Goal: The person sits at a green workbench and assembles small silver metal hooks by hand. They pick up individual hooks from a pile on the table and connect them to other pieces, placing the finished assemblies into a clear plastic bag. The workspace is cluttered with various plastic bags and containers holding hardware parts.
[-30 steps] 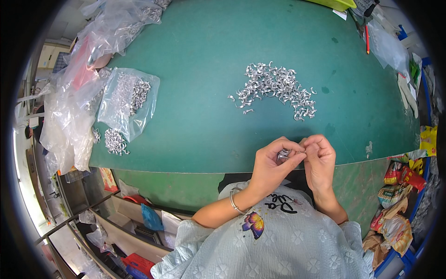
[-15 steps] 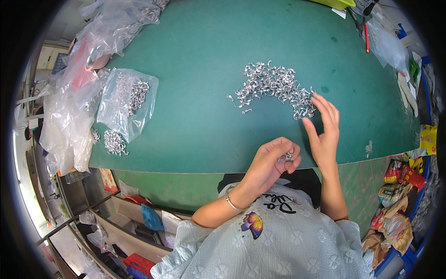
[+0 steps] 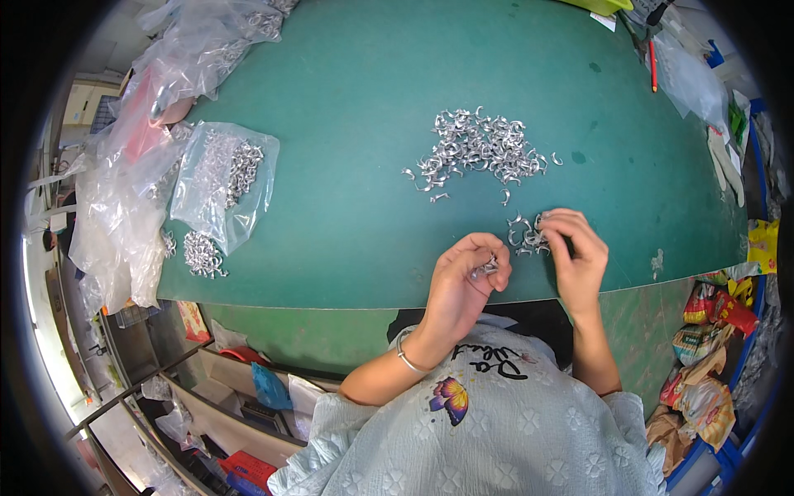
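My left hand [image 3: 470, 273], with a bangle on its wrist, is closed around a few small curved silver metal pieces [image 3: 486, 267]. Beside it, near the table's front edge, my right hand [image 3: 581, 252] has its fingers bent over a small cluster of the same pieces [image 3: 521, 235], pinching at its right side. How many are between those fingers is hidden. Farther back lies the main heap of curved metal pieces [image 3: 488, 147], with a few strays around it. One stray piece [image 3: 505, 197] lies between the heap and the small cluster.
On the green table [image 3: 356, 165], a clear plastic bag [image 3: 217, 186] partly filled with metal pieces lies at the left, next to a small pile [image 3: 203, 254]. Larger plastic bags [image 3: 124, 215] crowd the left edge. A red pen [image 3: 653, 68] lies at the far right.
My right hand has drawn a small cluster from the heap's right side toward me, its fingers bending in. My left hand has shifted slightly left and stays closed.
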Motion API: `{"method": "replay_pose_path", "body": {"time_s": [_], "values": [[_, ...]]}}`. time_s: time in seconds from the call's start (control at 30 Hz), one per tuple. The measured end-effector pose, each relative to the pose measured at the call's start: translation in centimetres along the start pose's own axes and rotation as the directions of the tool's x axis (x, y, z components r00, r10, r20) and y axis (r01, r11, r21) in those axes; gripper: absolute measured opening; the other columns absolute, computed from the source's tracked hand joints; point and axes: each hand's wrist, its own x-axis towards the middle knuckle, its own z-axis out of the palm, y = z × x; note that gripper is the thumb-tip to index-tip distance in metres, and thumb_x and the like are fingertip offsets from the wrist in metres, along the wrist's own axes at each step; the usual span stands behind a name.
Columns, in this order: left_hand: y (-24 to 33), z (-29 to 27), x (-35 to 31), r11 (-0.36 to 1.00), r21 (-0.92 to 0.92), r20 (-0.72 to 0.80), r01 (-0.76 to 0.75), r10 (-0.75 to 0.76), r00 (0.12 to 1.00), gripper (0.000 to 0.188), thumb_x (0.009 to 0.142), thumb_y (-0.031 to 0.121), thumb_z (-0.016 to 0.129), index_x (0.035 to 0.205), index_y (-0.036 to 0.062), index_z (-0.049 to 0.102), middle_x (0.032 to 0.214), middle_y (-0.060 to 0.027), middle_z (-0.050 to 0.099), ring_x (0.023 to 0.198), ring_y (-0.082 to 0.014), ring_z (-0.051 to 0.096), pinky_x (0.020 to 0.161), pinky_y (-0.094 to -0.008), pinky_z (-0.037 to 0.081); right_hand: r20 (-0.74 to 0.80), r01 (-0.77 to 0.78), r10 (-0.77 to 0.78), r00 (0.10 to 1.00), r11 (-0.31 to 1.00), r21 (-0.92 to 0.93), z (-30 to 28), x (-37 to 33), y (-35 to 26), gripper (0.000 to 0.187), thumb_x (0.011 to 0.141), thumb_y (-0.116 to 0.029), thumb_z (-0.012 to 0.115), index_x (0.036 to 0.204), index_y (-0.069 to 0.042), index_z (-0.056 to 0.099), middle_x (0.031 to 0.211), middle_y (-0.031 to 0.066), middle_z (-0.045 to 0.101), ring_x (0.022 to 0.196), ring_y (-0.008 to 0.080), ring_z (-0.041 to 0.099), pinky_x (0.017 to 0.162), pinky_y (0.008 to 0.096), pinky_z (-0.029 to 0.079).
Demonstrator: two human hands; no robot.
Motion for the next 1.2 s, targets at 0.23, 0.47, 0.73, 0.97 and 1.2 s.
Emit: {"method": "replay_pose_path", "body": {"time_s": [0.23,0.47,0.73,0.97,1.2], "values": [[-0.4,0.3,-0.3,0.983,0.158,-0.063,-0.090,0.101,0.993,0.016,0.079,0.002,0.042,0.089,-0.0026,0.053,0.078,-0.0092,0.051,0.066,-0.0166,0.047,0.060,-0.0269,0.040,-0.110,0.026,-0.085,0.990,0.889,-0.457,-0.2,1.8,-1.2,0.014,0.068,-0.007,0.068,0.081,-0.009,0.064,0.082,0.0024,0.058,0.085,0.0181,0.051,0.078,0.0303,0.031],[-0.4,0.6,-0.4,1.000,0.022,-0.006,-0.011,0.012,1.000,0.014,0.086,0.010,0.043,0.089,-0.0006,0.052,0.065,-0.0024,0.039,0.061,-0.0133,0.039,0.054,-0.0247,0.032,0.099,0.200,-0.174,0.980,0.811,-0.549,3.5,3.2,-1.6,0.016,0.066,-0.010,0.069,0.080,-0.007,0.062,0.084,0.0010,0.055,0.084,0.0195,0.048,0.077,0.0372,0.030],[-0.4,0.4,-0.2,0.997,0.049,-0.111,-0.063,0.068,0.991,0.014,0.088,0.013,0.045,0.090,0.0009,0.052,0.063,-0.0006,0.037,0.059,-0.0115,0.037,0.053,-0.0240,0.032,0.072,0.200,-0.188,0.980,0.871,-0.448,2.9,3.2,-1.4,0.013,0.069,-0.008,0.066,0.080,-0.007,0.061,0.078,0.0026,0.056,0.079,0.0188,0.050,0.076,0.0354,0.029],[-0.4,0.4,-0.3,0.994,0.075,-0.095,-0.081,0.088,0.992,0.015,0.089,0.014,0.044,0.092,0.0015,0.052,0.061,0.0004,0.036,0.054,-0.0099,0.034,0.049,-0.0228,0.029,0.167,0.277,-0.228,0.959,0.872,-0.405,4.2,3.4,-1.7,0.017,0.070,-0.004,0.064,0.086,-0.004,0.060,0.084,0.0038,0.056,0.082,0.0204,0.050,0.074,0.0342,0.032],[0.3,0.5,-0.7,0.994,0.107,-0.148,-0.010,0.026,0.989,0.020,0.090,0.012,0.042,0.103,0.0004,0.052,0.058,0.0020,0.035,0.046,-0.0054,0.030,0.041,-0.0189,0.024,0.197,0.280,-0.214,0.957,0.863,-0.421,4.4,3.4,-1.0,0.017,0.070,-0.003,0.063,0.087,-0.003,0.059,0.088,0.0051,0.055,0.083,0.0217,0.049,0.072,0.0342,0.034]]}}
